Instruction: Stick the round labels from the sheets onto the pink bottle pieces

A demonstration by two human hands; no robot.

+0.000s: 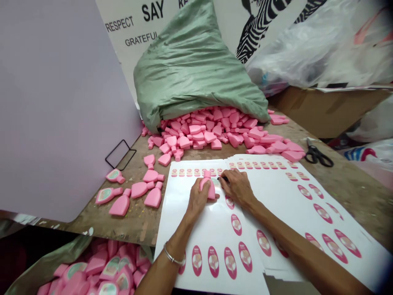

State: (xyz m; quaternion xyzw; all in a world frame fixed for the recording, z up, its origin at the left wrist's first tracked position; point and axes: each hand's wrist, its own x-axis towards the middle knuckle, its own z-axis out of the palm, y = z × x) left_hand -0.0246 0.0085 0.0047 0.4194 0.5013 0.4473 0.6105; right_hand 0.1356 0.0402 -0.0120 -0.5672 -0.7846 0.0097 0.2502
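My left hand [199, 200] is closed around a small pink bottle [209, 187], holding it upright over a white sticker sheet [211, 229]. My right hand [236, 186] lies beside it on the same sheet, fingers curled at a sticker near the bottle; what it pinches is too small to make out. The sheet carries a row of small pink stickers along its top and pink oval stickers [236, 224] lower down.
A green sack [196, 69] spills a heap of pink bottles [215, 133] at the back. A few bottles [138, 192] lie loose at left. A bag of labelled bottles [101, 270] sits below. Scissors [317, 155] lie at right, more sticker sheets [307, 196] beside them.
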